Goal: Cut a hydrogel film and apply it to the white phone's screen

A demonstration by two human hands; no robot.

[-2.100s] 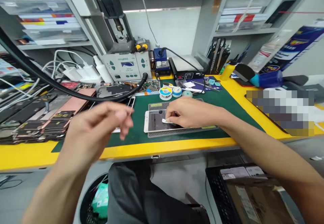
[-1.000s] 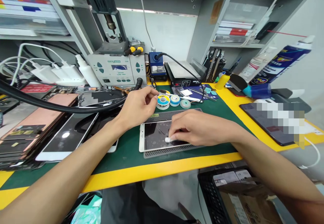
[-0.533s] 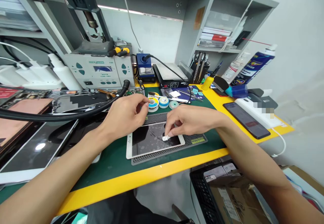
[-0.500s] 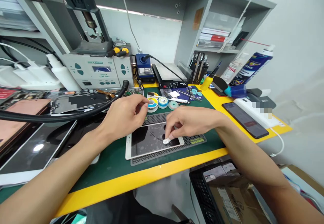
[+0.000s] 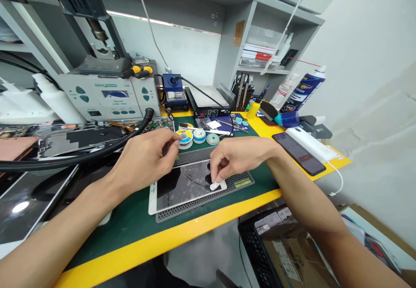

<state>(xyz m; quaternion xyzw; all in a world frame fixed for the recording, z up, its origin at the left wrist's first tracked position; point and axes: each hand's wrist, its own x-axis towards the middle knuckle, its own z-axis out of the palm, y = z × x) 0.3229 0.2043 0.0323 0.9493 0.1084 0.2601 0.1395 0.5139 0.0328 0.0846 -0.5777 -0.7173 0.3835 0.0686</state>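
Note:
A white-framed tablet (image 5: 182, 189) lies screen up on a grey perforated mat (image 5: 201, 201), its dark screen marked with spots and smears. My right hand (image 5: 235, 158) is closed, pinching a small white wad (image 5: 214, 186) between thumb and fingertips. The wad touches the screen near the tablet's right end. Over the tablet's far left corner is my left hand (image 5: 144, 160), fingers loosely curled, with a gap between thumb and forefinger and nothing visible in it. Its forefinger is close to a yellow-and-blue spool (image 5: 185, 138); whether they touch I cannot tell.
A black hose (image 5: 97, 161) crosses the left side over other tablets and parts. Behind stand a rework station (image 5: 110, 97) and a blue soldering unit (image 5: 173, 83). A phone (image 5: 299, 153) lies at right. A black crate (image 5: 256, 253) stands below the yellow table edge (image 5: 175, 231).
The whole view has shifted, so the bench appears further left. My right hand keeps the white wad on the screen's right end. The left forefinger and thumb look slightly further apart.

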